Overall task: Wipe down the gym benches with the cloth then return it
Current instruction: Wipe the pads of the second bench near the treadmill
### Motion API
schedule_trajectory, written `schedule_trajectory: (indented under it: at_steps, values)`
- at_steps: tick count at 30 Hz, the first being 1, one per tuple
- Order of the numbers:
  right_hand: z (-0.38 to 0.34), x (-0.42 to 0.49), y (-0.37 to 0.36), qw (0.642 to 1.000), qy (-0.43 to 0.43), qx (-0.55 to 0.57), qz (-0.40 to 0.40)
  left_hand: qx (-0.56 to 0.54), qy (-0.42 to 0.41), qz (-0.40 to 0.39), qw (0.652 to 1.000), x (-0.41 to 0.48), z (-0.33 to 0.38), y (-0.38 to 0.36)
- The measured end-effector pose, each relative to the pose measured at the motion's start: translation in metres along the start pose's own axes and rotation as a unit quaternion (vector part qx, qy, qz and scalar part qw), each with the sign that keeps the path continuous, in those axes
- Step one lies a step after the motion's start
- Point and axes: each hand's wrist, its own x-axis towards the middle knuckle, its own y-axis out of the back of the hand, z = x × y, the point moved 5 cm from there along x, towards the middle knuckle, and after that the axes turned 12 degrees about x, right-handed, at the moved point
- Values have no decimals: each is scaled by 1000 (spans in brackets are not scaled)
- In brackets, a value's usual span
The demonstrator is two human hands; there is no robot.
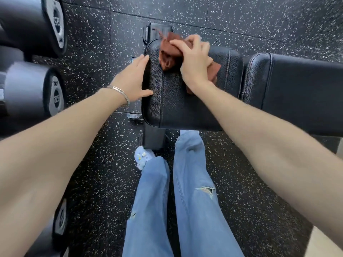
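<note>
Right hand (pixel 194 62) fingers (pixel 179 42) clutch cloth (pixel 168 59) (bunched beneath them); left hand (pixel 134 78) open-fingered, flat against bench (pixel 176 106).

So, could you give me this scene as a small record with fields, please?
cloth: brown, crumpled, on the seat pad
seat pad: black, textured
right hand: grips the cloth, pressing it on the seat pad
left hand: fingers straight, rests on the seat pad's left edge
back pad: black, right of the seat pad, narrow gap between
dumbbells: at the left
</note>
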Motion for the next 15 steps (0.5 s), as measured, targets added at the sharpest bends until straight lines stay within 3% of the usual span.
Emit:
schedule_trajectory:
  at_steps: [3, 8, 12, 15]
  values:
    - [-12, -11, -8, 1000, -11, -13, 11, -3, -4, 5, 1000, -5, -2, 2]
    - [15, -106, -15, 988, 110, -56, -96, -13, 11, 16, 1000, -2, 0, 8]
    - [35, -119, -5, 966, 198, -82, -143, 32, 20, -13, 999, 3, 11, 4]
    - [62, -96, 18, 982, 138, -86, -99, 90, 12, 6, 996, 6, 21, 8]
